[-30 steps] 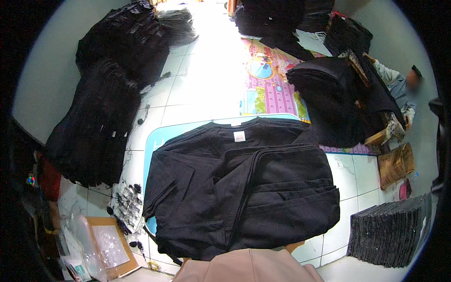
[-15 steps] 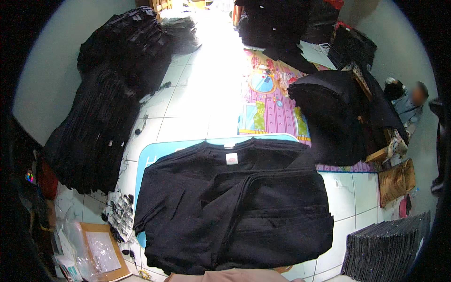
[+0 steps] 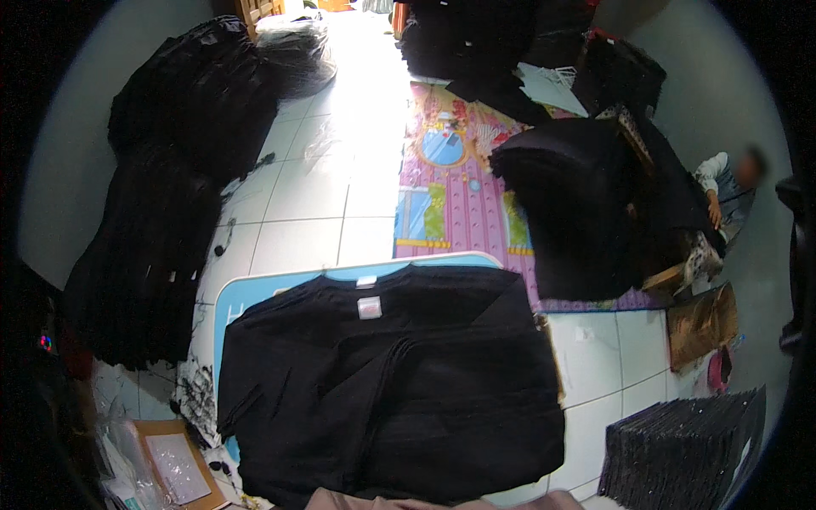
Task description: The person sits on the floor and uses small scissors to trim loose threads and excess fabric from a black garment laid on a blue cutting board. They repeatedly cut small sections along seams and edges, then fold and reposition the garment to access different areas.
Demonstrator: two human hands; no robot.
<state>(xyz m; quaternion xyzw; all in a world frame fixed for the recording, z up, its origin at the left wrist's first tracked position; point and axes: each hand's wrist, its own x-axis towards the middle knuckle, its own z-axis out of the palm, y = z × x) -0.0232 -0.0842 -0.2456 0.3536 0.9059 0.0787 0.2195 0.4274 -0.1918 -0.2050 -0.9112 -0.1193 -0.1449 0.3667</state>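
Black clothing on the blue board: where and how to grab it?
I'd pinch the black clothing at its two shoulders, either side of the square white label, coming from the far side. They spread flat there, and the blue board shows beyond the left one, leaving fingers room. The nearer part is folded in layers, so a grip there would probably bunch.

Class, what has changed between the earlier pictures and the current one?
At right, the co-worker's sleeved arm, stretched earlier toward the far end of the black cloth, is now lowered. The view has shifted, so most things sit further left. The black garment stack stayed on the light-blue tabletop.
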